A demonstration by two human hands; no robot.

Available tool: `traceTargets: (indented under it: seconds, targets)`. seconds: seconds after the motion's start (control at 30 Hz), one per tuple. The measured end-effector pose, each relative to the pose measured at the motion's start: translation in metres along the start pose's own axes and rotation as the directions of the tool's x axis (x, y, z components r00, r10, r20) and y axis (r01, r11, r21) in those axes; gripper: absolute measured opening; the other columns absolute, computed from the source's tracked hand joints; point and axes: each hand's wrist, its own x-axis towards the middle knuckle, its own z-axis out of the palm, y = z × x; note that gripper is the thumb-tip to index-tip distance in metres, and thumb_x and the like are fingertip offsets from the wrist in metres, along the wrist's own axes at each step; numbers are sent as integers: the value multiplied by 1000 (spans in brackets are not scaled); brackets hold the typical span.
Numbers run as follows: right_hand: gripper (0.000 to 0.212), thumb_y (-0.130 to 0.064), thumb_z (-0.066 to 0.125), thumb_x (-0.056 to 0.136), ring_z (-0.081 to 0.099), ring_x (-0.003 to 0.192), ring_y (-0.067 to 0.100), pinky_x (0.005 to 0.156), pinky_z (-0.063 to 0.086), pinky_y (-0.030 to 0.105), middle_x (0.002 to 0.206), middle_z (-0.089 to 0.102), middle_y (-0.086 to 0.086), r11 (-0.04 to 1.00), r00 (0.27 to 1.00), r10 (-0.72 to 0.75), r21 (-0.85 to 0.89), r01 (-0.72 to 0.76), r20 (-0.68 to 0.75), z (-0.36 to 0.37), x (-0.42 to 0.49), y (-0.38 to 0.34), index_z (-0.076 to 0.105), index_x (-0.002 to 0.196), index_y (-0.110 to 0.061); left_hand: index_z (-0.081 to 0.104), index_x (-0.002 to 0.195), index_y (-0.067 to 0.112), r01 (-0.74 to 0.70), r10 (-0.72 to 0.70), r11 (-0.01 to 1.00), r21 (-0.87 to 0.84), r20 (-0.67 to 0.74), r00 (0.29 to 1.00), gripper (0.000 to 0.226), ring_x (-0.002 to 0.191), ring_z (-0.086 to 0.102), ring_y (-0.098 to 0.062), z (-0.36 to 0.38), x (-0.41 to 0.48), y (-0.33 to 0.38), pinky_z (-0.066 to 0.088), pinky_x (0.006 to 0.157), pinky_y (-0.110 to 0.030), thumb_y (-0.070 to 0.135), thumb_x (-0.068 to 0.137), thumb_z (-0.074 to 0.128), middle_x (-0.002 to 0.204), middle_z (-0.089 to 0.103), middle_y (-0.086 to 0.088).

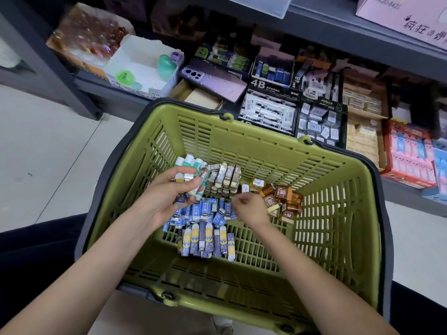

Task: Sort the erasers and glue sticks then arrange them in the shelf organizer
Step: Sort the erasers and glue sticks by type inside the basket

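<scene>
Behind erasers (185, 180) gripped in the left hand (167, 199), glue sticks (191, 162) show only tops.

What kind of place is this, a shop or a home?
Probably a stationery shop or its stockroom: a green shopping basket of packaged erasers stands before a grey metal shelf lined with open display boxes, some marked 4B.

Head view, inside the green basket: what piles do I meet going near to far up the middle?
Purple-and-yellow wrapped erasers → blue-sleeved erasers → beige 2B-marked erasers → slatted far wall of the green plastic basket.
</scene>
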Motion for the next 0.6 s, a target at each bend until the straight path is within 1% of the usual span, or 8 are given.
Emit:
traceTargets:
  seconds: [0.07,0.1,0.13,0.23,0.3,0.37,0.47,0.6]
  targets:
    - [16,-22,55,95,59,69,10,61,51,21,80,66,-1,950,995,-57,312,28,83,-11,-16,-18,65,102,-13,65,92,12,-5,3,997,72,32,999,23,76,67,-18,1,-1,-1,50,50,-20,1,73,69,94,70,-14]
    - [18,-26,56,93,59,67,9,58,50,20,81,67,-1,905,987,-93,424,28,134,-15,-24,-26,64,106,-15,66,94,13,-9,3,992,125,54,999,26,77,67,-17,2,-2,-2,50,51,-21,2,71,71,93,71,-13]
    - [20,-28,59,92,59,66,8,57,49,20,81,67,-1,881,976,-133,472,37,170,-17,-31,-33,64,107,-17,66,96,13,-17,3,983,182,81,997,27,76,67,-16,4,-4,-3,50,52,-21,2,71,71,93,71,-12]
    - [12,-23,63,89,56,59,7,52,47,20,73,65,-1,884,958,-220,452,118,182,-13,-45,-45,67,99,-17,64,100,10,-77,15,937,340,182,983,25,74,66,-13,9,-8,-9,49,51,-20,1,78,70,97,68,-10]
    - [6,-15,63,89,53,56,8,50,47,20,68,62,2,875,964,-215,470,118,158,-10,-46,-44,68,91,-12,64,101,9,-96,12,917,386,214,977,20,73,63,-13,12,-8,-13,50,54,-20,2,82,67,98,66,-9]
    - [8,-5,61,90,56,57,10,52,49,21,73,63,7,834,975,-149,550,35,164,-16,-43,-39,68,92,-7,65,101,8,-38,-22,945,326,180,983,18,75,63,-16,13,-6,-14,53,56,-22,-3,88,58,97,66,-10]
    - [16,4,56,89,59,65,14,60,54,23,82,65,10,766,991,-10,638,-77,132,-35,-30,-27,64,100,-3,61,106,8,61,-77,983,173,89,993,27,79,70,-20,10,0,-9,56,55,-25,-9,94,43,98,70,-14]
    - [26,1,61,88,60,68,17,71,54,28,88,64,7,873,997,66,486,-41,-33,-51,-9,-16,55,112,-6,50,109,4,96,-95,993,69,-12,995,23,75,71,-26,6,6,-3,52,47,-24,-11,92,44,92,71,-19]
